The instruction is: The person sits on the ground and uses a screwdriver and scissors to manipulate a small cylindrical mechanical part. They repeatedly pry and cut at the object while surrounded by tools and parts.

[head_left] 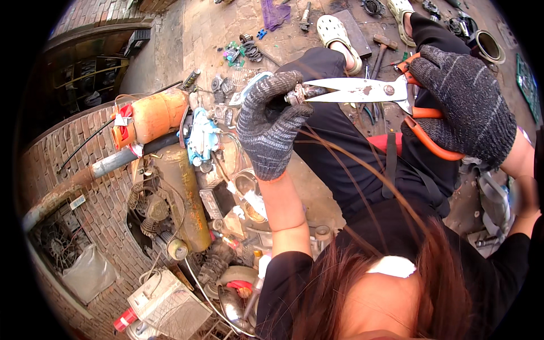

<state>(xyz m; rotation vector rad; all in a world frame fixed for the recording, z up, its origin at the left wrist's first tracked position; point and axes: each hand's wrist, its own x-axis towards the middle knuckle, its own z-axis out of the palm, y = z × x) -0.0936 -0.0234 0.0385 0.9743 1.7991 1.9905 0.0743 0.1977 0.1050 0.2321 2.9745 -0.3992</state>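
Dark grey knitted gloves cover both hands. My left hand (269,127) pinches a small rusty metal part (297,95) between thumb and fingers. In my right hand (467,107) is a pair of large shears (365,89) with pale, rust-spotted blades and orange-covered handles. The blades point left, and their tips stand slightly apart at the metal part. Whether the blades bite into it, I cannot tell. My right fingers wrap round the upper handle, while the curved lower handle loop shows below the palm.
Beyond my knees lie a hammer (385,42), a purple cloth (276,15) and a metal ring (489,46). To the left stand an orange cylinder (161,117), a long pipe (113,164), a worn yellowish tank (184,195) and heaped machine parts against a brick wall (107,218).
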